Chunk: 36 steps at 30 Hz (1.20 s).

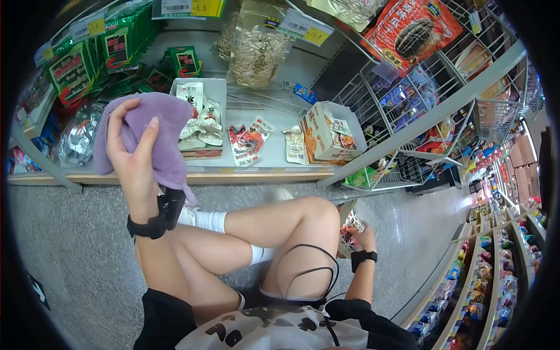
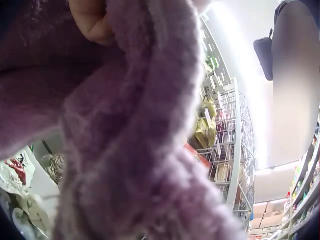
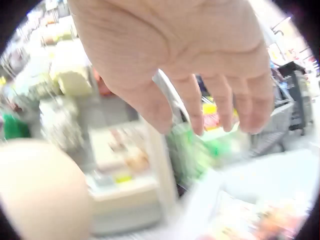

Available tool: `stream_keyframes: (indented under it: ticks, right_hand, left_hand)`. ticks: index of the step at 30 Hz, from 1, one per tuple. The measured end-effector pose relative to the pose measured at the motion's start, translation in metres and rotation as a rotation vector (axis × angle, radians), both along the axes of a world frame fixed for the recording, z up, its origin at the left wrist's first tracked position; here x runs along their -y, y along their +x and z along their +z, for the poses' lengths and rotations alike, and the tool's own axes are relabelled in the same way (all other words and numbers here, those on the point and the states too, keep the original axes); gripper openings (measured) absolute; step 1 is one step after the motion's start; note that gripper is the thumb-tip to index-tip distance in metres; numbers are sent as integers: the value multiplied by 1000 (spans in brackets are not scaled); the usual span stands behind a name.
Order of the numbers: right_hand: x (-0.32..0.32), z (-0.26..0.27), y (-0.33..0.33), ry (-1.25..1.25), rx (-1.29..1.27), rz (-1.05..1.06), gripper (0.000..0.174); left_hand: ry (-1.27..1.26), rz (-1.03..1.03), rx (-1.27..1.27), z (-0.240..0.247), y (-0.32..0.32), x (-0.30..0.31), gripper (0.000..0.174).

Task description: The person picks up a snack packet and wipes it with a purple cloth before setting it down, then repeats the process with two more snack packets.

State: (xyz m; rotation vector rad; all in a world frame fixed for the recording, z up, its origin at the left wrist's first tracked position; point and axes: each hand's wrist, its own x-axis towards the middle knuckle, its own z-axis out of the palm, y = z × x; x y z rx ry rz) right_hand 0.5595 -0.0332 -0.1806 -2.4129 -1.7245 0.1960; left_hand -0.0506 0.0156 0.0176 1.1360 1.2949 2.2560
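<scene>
A fluffy purple cloth (image 1: 169, 125) is held up in my left hand (image 1: 129, 157), thumb and fingers gripping its folds in front of the shelf. The same cloth fills much of the left wrist view, with part of a finger (image 2: 92, 22) at the top. Beside the knee, my right hand (image 1: 366, 238) hangs over an opened box (image 1: 367, 211) of small red and white packets (image 1: 351, 224) on the floor. Seen from the right wrist, which is blurred, the fingers of this hand (image 3: 175, 60) are loosely extended with nothing held, and the packets (image 3: 255, 220) lie below.
On the shelf (image 1: 268, 170) stand a white box (image 1: 217, 96) of packets, a tilted carton (image 1: 318, 137) and one loose red and white packet (image 1: 248, 143). Green bags (image 1: 73, 70) fill the left. Wire baskets (image 1: 402, 99) jut out on the right. Crossed legs (image 1: 280, 227) lie before the shelf.
</scene>
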Motion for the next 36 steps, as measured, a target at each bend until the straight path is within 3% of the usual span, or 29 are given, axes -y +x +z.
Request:
stream_keyframes:
  ticks: [2,4,5,7,10,11,14,18,20,23,24,28,36]
  right_hand:
    - [-25,92,-62,320,-447,47,33]
    - [-16,229,-188,536,-738,398,20]
    - [-8,265,-225,675,-800,646,18]
    - [5,317,-271,805,-711,1142,18]
    - [23,363,-337,771,-520,1357,16]
    - [41,377,-351,644,-424,1261,15]
    - [48,382,-366,466,-245,1172,18]
    - [44,377,-372,332,-84,1169,23]
    - [43,387,-366,208,-293,1212,25]
    - [47,440,-325,-128,-1152,1168,29]
    - [39,446,-318,-168,-1269,1152,29]
    - [1,405,-328,34,-835,1229,28]
    - [-24,363,-319,95,-599,1205,27]
  left_hand:
    - [22,-19,28,-1,-9,0,32]
    - [21,2,69,-6,-16,-2,31]
    - [20,7,66,-8,-19,-4,31]
    - [7,-1,83,-11,-22,-2,30]
    - [-21,9,-18,-3,-15,15,29]
    - [-29,40,-38,5,-10,24,33]
    - [4,170,-223,28,3,57,34]
    - [135,23,-424,37,1,84,36]
    - [160,-181,-447,33,11,92,35]
    - [153,-556,-402,22,38,93,34]
    - [155,-668,-367,18,48,92,33]
    - [63,-983,-141,-8,82,82,32]
    - [-85,-1123,206,-42,101,70,29]
